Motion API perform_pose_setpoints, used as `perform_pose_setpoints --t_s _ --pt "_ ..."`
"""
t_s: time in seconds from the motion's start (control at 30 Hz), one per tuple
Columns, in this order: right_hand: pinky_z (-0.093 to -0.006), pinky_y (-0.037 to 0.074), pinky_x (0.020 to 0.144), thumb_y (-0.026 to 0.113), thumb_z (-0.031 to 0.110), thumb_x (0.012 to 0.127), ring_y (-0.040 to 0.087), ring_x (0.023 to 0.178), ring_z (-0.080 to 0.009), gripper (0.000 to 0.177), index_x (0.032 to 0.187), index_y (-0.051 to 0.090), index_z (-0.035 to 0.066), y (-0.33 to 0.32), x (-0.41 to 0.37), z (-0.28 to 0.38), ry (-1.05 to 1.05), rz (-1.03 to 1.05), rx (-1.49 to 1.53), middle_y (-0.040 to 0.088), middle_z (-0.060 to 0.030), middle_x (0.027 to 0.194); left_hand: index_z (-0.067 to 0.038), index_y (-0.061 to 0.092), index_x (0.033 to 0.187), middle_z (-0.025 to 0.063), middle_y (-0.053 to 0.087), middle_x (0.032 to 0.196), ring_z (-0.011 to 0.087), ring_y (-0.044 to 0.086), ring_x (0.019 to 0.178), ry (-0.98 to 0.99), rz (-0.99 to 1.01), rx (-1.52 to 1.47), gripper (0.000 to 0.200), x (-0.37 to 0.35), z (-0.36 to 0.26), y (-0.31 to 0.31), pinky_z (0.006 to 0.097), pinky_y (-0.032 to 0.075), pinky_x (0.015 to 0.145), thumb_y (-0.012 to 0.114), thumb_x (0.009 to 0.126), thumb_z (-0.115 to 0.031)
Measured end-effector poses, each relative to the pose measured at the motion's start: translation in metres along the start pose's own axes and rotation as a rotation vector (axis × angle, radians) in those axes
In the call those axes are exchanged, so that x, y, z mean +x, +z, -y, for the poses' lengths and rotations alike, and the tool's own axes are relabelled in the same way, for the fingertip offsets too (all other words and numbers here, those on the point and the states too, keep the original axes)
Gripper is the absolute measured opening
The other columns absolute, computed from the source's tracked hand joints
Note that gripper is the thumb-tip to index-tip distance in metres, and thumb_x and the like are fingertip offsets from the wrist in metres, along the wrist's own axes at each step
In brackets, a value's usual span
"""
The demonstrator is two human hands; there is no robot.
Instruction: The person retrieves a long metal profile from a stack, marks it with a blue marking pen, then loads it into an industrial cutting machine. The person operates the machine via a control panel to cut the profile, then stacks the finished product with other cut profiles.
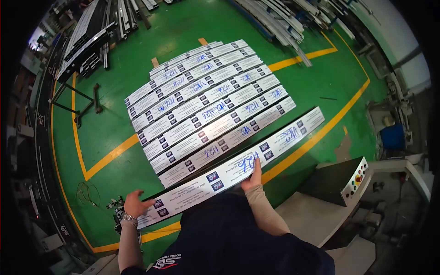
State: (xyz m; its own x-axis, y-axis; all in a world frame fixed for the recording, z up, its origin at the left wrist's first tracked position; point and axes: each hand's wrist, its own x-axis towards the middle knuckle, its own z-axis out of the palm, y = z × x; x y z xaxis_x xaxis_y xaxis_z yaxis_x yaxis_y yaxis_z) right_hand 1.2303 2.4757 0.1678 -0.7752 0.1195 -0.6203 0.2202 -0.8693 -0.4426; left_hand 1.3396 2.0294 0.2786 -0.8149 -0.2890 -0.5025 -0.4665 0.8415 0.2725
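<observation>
A long white film-wrapped profile [229, 176], printed with dark logos and blue handwriting, lies slantwise in front of my body. My right hand [252, 178] grips its near edge right of the middle, with the thumb over the printed face and the other fingers mostly hidden underneath. At the left end, my left hand [136, 205] holds the profile, its thumb on the face and the other fingers partly out of sight. Beyond it, several similar wrapped profiles [208, 110] lie side by side in a low stack, also marked in blue.
Wooden strips [203, 41] stick out under the stack's far side. A machine with a control panel [357, 179] stands at right. Metal profiles [275, 23] lie on racks at the back. A dark metal stand [80, 103] is at left. Yellow lines [110, 158] cross the green floor.
</observation>
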Motion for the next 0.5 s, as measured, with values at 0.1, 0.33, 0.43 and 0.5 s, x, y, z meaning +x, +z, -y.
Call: perform_pose_setpoints --t_s 0.1,0.33,0.43,0.5 --pt "-0.0429 0.043 0.104 0.045 0.048 0.101 0.057 0.118 -0.0245 0.048 0.134 0.053 0.014 0.004 0.030 0.021 0.033 0.010 0.029 0.062 -0.0028 0.128 -0.003 0.067 0.114 0.0183 0.068 0.115 0.0333 0.065 0.105 0.076 0.022 0.020 0.075 0.002 0.033 0.026 0.0421 0.052 0.091 0.091 0.057 -0.046" --pt "-0.0480 0.042 0.107 0.037 0.053 0.101 0.055 0.123 -0.0285 0.053 0.137 0.051 0.016 0.051 0.100 0.062 0.139 0.076 -0.107 0.058 -0.0046 0.133 -0.001 0.065 0.113 0.0214 0.064 0.118 0.0336 0.063 0.105 -0.262 -0.093 -0.230 0.072 -0.021 -0.013 0.090 0.0410 0.050 0.095 0.095 0.056 -0.034" --pt "-0.0477 0.042 0.107 0.039 0.053 0.101 0.055 0.123 -0.0277 0.053 0.137 0.052 0.017 0.084 0.116 0.062 0.256 0.140 -0.210 0.058 -0.0042 0.134 0.002 0.056 0.125 0.0200 0.060 0.124 0.0277 0.061 0.112 -0.480 0.040 -0.815 0.082 -0.047 -0.009 0.129 0.0384 0.049 0.098 0.095 0.059 -0.028" --pt "-0.0469 0.041 0.107 0.041 0.054 0.100 0.054 0.123 -0.0265 0.053 0.137 0.052 0.016 0.098 0.139 0.052 0.333 0.128 -0.326 0.058 -0.0034 0.133 0.004 0.048 0.132 0.0186 0.060 0.124 0.0260 0.060 0.114 -0.610 -0.095 -1.031 0.087 -0.075 -0.018 0.156 0.0375 0.049 0.098 0.094 0.061 -0.022"
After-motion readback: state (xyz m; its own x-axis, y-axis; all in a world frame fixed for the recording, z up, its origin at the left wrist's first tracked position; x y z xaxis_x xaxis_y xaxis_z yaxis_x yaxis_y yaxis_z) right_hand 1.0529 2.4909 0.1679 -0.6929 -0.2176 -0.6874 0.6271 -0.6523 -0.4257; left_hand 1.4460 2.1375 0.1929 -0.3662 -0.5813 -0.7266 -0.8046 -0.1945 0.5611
